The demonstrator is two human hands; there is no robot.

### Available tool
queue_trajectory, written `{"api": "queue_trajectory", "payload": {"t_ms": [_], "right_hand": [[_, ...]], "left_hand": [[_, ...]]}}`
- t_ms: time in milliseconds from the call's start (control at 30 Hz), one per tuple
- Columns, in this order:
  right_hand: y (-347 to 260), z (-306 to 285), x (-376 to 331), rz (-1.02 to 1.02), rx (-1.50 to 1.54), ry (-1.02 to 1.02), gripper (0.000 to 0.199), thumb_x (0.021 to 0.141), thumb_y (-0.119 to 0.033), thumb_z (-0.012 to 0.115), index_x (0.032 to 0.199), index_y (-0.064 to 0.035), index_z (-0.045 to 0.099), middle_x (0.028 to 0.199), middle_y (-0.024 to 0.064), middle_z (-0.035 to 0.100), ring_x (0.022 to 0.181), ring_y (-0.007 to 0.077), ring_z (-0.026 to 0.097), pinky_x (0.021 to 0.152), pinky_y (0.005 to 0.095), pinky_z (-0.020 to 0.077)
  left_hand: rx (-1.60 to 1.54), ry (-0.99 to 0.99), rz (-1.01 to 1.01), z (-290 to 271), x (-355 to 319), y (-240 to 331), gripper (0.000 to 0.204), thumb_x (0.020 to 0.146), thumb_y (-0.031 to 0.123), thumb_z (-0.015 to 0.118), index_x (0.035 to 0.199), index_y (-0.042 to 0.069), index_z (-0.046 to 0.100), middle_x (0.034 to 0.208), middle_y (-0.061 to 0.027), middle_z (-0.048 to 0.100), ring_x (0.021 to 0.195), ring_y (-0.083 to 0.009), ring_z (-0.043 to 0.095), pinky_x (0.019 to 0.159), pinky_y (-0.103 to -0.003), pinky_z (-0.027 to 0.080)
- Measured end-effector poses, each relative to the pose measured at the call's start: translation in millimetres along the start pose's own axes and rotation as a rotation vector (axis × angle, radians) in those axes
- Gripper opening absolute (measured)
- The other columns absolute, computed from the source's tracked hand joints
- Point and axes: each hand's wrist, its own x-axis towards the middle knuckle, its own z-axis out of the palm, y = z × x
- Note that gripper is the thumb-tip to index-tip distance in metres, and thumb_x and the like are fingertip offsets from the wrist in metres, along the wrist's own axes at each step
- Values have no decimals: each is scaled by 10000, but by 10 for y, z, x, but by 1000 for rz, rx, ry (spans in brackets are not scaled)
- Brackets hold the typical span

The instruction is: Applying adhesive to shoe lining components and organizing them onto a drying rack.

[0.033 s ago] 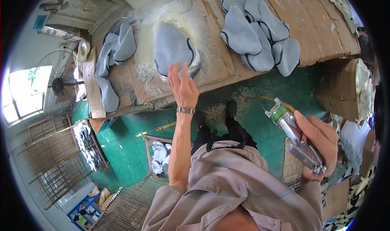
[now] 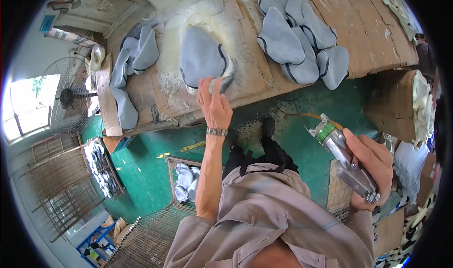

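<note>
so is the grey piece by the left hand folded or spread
Spread: the grey piece shows one broad face upward, no fold visible, with the left hand at its near edge.

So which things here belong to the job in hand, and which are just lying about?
Job in hand:
- silver metal tool with a green ring, in the right hand
- rounded grey fabric-like piece with black edging, by the left hand
- similar grey black-edged pieces, probably

Apparently just lying about:
- round wire-caged fan
- brown cardboard box

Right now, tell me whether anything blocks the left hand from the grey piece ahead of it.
Nothing visible does: the left hand is at the near edge of the grey piece; contact is unclear.
</note>
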Motion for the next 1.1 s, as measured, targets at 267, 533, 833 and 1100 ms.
{"api": "queue_trajectory", "payload": {"t_ms": [267,533,833,1100], "right_hand": [[-286,17,140,-92,-56,-197,617,675,-124,791,1252,48,657,682,41,578,533,153,537,466,300,380],[-498,214,206,-176,-49,-247,676,674,-159,859,1267,76,632,681,40,562,538,153,530,452,287,377],[-600,180,88,-172,-60,-307,642,660,-82,813,1260,64,639,653,49,544,526,170,540,449,306,396],[-645,143,-148,42,-205,-67,588,677,-152,758,1241,4,695,702,52,598,576,175,576,544,311,428]], "left_hand": [[-76,-132,-257,-296,-1387,-579,480,783,-39,606,1242,91,654,1343,-141,562,1318,-373,482,1104,-488,376],[-94,-54,-511,-426,-1844,-983,471,762,-80,641,1206,73,670,1259,-164,617,1205,-364,557,1036,-441,450],[-232,228,-420,-251,-823,-1114,429,776,-81,633,1170,79,689,1183,-160,650,1113,-348,614,962,-417,492],[-7,187,-157,47,139,-1299,437,762,103,772,1192,128,702,1257,-157,617,1246,-375,537,1034,-492,430]]}}
